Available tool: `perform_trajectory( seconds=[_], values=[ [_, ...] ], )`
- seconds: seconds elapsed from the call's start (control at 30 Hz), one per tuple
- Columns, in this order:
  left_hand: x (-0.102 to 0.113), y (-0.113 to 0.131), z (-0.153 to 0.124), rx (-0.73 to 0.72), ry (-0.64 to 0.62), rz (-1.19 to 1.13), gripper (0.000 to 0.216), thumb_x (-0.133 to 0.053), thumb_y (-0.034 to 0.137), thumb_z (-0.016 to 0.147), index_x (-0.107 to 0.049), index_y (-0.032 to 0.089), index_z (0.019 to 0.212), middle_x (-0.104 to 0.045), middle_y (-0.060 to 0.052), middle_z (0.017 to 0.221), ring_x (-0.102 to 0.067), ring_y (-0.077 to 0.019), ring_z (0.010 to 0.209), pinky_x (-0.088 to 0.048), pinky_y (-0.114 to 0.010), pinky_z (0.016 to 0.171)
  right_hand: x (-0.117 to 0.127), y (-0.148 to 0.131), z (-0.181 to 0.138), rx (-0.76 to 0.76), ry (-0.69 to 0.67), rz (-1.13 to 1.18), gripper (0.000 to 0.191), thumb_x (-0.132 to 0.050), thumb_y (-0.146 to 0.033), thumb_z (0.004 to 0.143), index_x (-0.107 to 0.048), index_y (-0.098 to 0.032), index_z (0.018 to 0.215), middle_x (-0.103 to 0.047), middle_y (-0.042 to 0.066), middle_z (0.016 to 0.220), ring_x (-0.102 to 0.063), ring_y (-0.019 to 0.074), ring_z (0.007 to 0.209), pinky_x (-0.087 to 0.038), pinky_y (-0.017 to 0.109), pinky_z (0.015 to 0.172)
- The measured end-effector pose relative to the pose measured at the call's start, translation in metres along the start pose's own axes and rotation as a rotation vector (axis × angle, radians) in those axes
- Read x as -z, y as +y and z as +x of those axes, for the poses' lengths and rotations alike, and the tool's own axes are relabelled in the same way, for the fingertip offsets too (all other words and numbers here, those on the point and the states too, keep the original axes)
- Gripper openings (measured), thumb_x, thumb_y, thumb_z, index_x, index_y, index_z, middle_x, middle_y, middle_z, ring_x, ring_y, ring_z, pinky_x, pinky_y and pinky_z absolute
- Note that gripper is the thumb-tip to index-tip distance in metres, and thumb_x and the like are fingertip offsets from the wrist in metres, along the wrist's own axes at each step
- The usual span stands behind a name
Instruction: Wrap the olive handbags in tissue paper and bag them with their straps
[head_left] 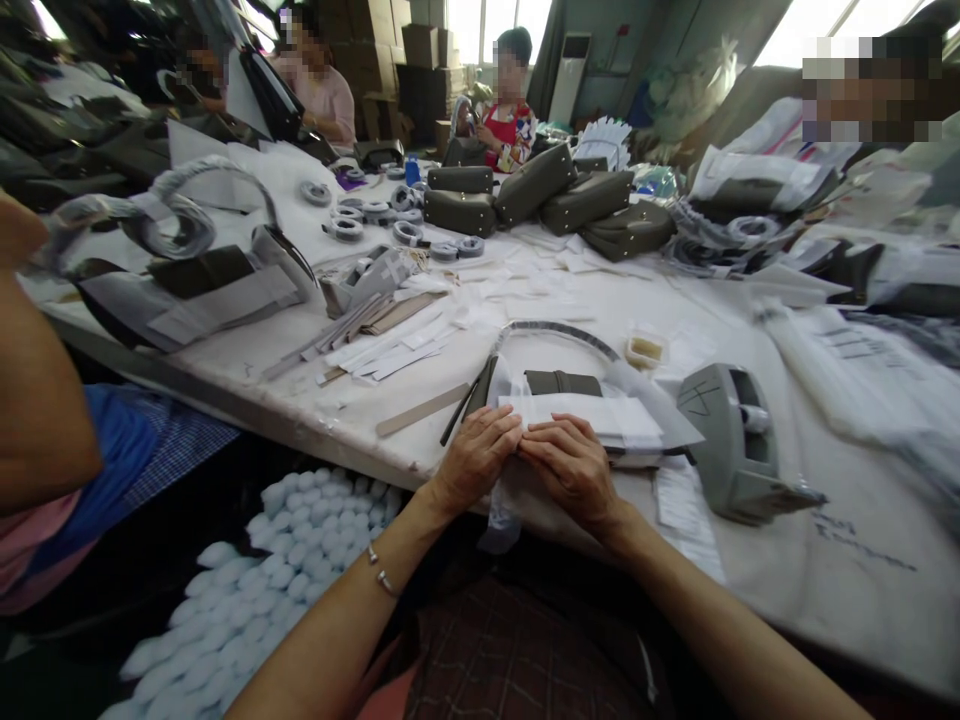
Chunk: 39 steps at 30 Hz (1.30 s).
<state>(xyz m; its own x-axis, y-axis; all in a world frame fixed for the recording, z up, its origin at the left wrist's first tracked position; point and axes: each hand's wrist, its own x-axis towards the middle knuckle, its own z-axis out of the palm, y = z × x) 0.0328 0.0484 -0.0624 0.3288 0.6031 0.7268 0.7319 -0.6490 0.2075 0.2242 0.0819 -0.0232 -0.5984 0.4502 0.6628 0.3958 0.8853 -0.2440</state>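
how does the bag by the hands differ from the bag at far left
The front bag has the left hand and right hand at its white wrapping; no hand is seen on the left bag. A grey wrapped coil shows at the left bag's top; the front bag shows none. Both look dark under pale covering and have arched handles.

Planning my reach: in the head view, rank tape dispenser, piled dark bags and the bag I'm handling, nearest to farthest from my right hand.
1. Bag you're handling, by your right hand.
2. Tape dispenser, to its right.
3. Piled dark bags, at the far side.
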Motion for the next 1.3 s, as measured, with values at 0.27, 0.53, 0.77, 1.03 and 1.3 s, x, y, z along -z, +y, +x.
perform_trajectory(
  seconds=[0.27, 0.53, 0.77, 1.03, 1.3],
  values=[
    [0.002, -0.002, 0.000, 0.046, -0.089, -0.077, 0.027, -0.052, 0.011, 0.094, -0.058, 0.018, 0.119, -0.066, -0.010, 0.124, -0.057, -0.0215, 0.123, -0.049, -0.038, 0.103, 0.016, -0.036, -0.047, 0.121, -0.266, 0.067, 0.024, -0.059, -0.021, 0.095, -0.065, -0.021, 0.118, -0.073, 0.005, 0.114, -0.063, 0.0202, 0.113, -0.039, 0.043, 0.111],
    [0.003, -0.003, 0.001, -0.009, -0.064, -0.024, 0.023, -0.051, 0.013, 0.095, -0.059, 0.017, 0.117, -0.067, -0.010, 0.121, -0.060, -0.0221, 0.117, -0.050, -0.036, 0.096, -0.018, -0.047, -0.050, 0.016, -0.251, 0.041, 0.028, -0.048, -0.012, 0.095, -0.065, -0.020, 0.116, -0.072, 0.009, 0.108, -0.062, 0.0233, 0.107, -0.046, 0.044, 0.100],
    [0.002, -0.001, -0.003, -0.032, -0.102, 0.056, 0.024, -0.048, 0.015, 0.098, -0.061, 0.018, 0.118, -0.065, -0.010, 0.127, -0.055, -0.0223, 0.125, -0.047, -0.037, 0.102, 0.006, -0.030, -0.024, -0.138, -0.098, 0.276, 0.017, -0.053, -0.010, 0.091, -0.065, -0.021, 0.094, -0.067, 0.002, 0.076, -0.061, 0.0146, 0.067, -0.050, 0.025, 0.063],
    [0.008, 0.008, -0.005, -0.008, -0.114, 0.149, 0.029, -0.050, 0.012, 0.095, -0.060, 0.019, 0.122, -0.064, -0.008, 0.129, -0.053, -0.0243, 0.127, -0.043, -0.044, 0.107, 0.031, -0.011, 0.013, 0.057, -0.165, 0.143, 0.036, -0.044, -0.003, 0.084, -0.065, -0.022, 0.106, -0.072, 0.007, 0.110, -0.064, 0.0208, 0.108, -0.046, 0.040, 0.097],
    [0.009, 0.035, 0.005, 0.339, 0.004, -0.046, 0.019, -0.063, 0.031, 0.092, -0.061, 0.020, 0.107, -0.068, -0.008, 0.110, -0.059, -0.0259, 0.114, -0.040, -0.049, 0.107, 0.014, 0.010, 0.030, -0.179, -0.375, -0.123, 0.024, -0.049, -0.005, 0.076, -0.063, -0.021, 0.088, -0.067, 0.001, 0.071, -0.062, 0.0169, 0.064, -0.043, 0.025, 0.063]
  ],
)
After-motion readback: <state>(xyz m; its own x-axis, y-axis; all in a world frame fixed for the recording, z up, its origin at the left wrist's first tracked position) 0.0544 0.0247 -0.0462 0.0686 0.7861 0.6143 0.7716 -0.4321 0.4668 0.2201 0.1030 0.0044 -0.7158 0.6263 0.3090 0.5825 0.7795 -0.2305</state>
